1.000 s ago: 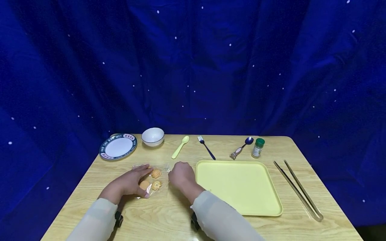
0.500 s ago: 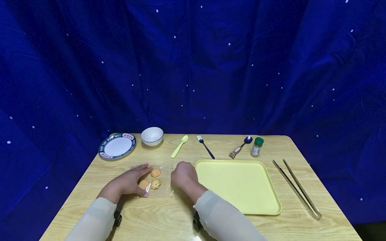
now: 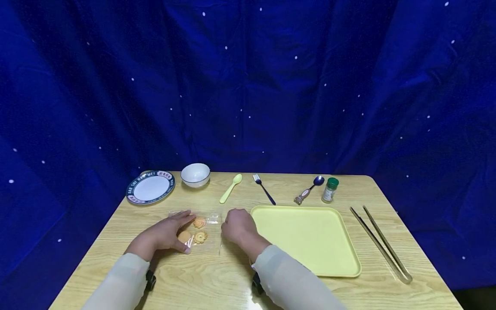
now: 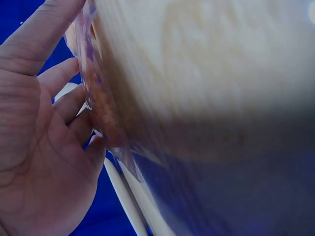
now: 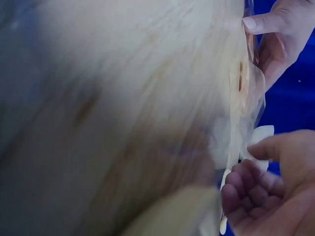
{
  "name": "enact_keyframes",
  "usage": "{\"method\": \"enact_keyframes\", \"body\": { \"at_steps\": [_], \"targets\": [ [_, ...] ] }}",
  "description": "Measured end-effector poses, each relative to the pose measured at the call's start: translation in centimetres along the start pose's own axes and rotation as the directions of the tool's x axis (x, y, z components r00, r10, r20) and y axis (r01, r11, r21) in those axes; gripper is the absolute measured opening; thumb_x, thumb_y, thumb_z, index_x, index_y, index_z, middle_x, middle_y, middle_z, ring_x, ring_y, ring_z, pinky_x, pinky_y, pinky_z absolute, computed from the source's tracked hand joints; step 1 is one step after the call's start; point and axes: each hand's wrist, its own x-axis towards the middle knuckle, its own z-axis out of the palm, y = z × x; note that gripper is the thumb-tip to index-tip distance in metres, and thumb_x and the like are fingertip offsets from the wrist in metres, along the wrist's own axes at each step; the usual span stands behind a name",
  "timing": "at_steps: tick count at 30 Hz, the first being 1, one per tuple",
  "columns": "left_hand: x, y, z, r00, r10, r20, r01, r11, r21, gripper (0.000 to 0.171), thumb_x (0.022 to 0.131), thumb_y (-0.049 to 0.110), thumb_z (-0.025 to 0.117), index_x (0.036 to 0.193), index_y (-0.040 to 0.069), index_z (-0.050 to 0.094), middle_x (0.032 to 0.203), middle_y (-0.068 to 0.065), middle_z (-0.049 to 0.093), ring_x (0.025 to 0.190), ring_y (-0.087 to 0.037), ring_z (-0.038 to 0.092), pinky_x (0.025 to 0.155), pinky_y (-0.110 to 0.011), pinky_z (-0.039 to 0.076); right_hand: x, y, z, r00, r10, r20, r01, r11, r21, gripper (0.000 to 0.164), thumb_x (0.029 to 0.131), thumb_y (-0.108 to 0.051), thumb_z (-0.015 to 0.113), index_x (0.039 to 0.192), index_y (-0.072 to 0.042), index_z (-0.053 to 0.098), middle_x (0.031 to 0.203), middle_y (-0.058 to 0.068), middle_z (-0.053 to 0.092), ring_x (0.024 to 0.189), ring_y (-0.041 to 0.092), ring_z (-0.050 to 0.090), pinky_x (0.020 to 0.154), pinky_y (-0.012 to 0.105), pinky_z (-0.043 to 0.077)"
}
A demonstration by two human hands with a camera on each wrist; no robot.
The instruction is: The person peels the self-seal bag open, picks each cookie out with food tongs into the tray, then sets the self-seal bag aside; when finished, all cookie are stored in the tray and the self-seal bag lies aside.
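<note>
Several biscuits lie in a clear plastic bag (image 3: 212, 243) on the table, among them a swirled biscuit (image 3: 199, 222) and a flower-shaped biscuit (image 3: 200, 237). My left hand (image 3: 167, 233) rests spread over the bag's left part, thumb at the near side and fingers at the far side, partly covering the biscuits. At the bag's right edge, my right hand (image 3: 239, 226) has curled fingers and pinches the film between thumb and forefinger. In the right wrist view the film reaches the tip of the thumb (image 5: 268, 147); the left wrist view shows the left palm (image 4: 49, 162) beside the bag.
Right of the bag lies a yellow tray (image 3: 306, 241), with metal tongs (image 3: 381, 245) beyond it. Along the back are a plate (image 3: 151, 188), a bowl (image 3: 195, 175), a yellow spoon (image 3: 230, 189), a fork (image 3: 265, 189), a bear-handled spoon (image 3: 308, 190) and a green-capped jar (image 3: 330, 190).
My right hand has shifted a little to the right, and the bag's film now lies spread out flatter toward it. The left hand has stayed in place on the bag.
</note>
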Motion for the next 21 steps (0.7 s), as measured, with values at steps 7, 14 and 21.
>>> {"method": "enact_keyframes", "body": {
  "at_steps": [7,14,21],
  "targets": [
    [-0.21,0.16,-0.10,1.000,0.016,0.001,-0.016,1.000,0.006,0.111,0.066,0.046,0.093,0.158,0.014,0.039,0.168,-0.016,0.026,0.152,-0.051,0.019,0.120,-0.068,0.024,-0.13,0.63,-0.08,0.959,-0.283,-0.001,0.282,0.958,-0.058,0.025,0.092,-0.031,0.074,0.112,-0.016,0.072,0.099,-0.005,0.065,0.089,0.009,0.063,0.081,0.026,0.056],
    [-0.26,0.17,0.02,1.000,0.001,0.007,-0.001,1.000,-0.007,0.110,0.066,0.044,0.093,0.158,0.016,0.039,0.169,-0.014,0.025,0.152,-0.052,0.017,0.121,-0.068,0.023,-0.40,0.42,0.09,0.916,-0.364,0.169,0.391,0.905,-0.166,0.054,0.085,-0.047,0.082,0.126,-0.013,0.070,0.110,-0.002,0.064,0.105,0.013,0.061,0.096,0.025,0.053],
    [-0.15,0.30,-0.15,1.000,-0.017,0.012,0.017,1.000,-0.010,0.111,0.065,0.044,0.094,0.158,0.017,0.039,0.169,-0.013,0.025,0.152,-0.052,0.017,0.120,-0.068,0.022,-0.36,0.58,-0.31,0.927,-0.307,0.215,0.347,0.920,-0.184,0.055,0.084,-0.050,0.081,0.122,-0.012,0.071,0.115,0.002,0.060,0.112,0.019,0.060,0.101,0.029,0.053]
  ]
}}
